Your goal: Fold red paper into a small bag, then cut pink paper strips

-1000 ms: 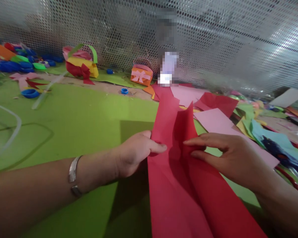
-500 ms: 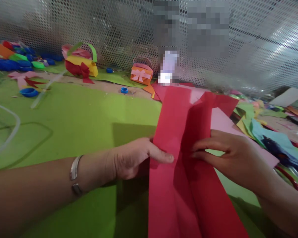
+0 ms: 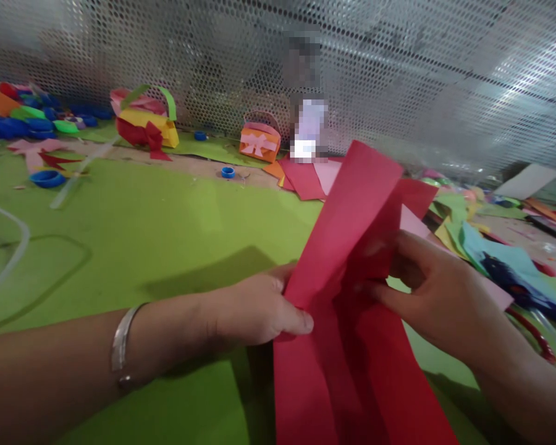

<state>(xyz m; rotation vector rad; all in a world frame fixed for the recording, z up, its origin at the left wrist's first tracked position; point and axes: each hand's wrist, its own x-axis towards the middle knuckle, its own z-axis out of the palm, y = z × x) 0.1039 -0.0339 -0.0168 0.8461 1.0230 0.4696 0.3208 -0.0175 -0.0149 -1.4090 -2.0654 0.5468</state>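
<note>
One red paper (image 3: pixel 312 364), creased lengthwise, btwn L hand (image 3: pixel 257 310), R hand (image 3: pixel 445 303)

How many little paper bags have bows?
2: the yellow bag with a red bow, back left, and the orange bag with a pink bow, to its right. Another may hide behind the yellow one.

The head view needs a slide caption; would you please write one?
Two hands hold creased red paper over a green surface.
</note>
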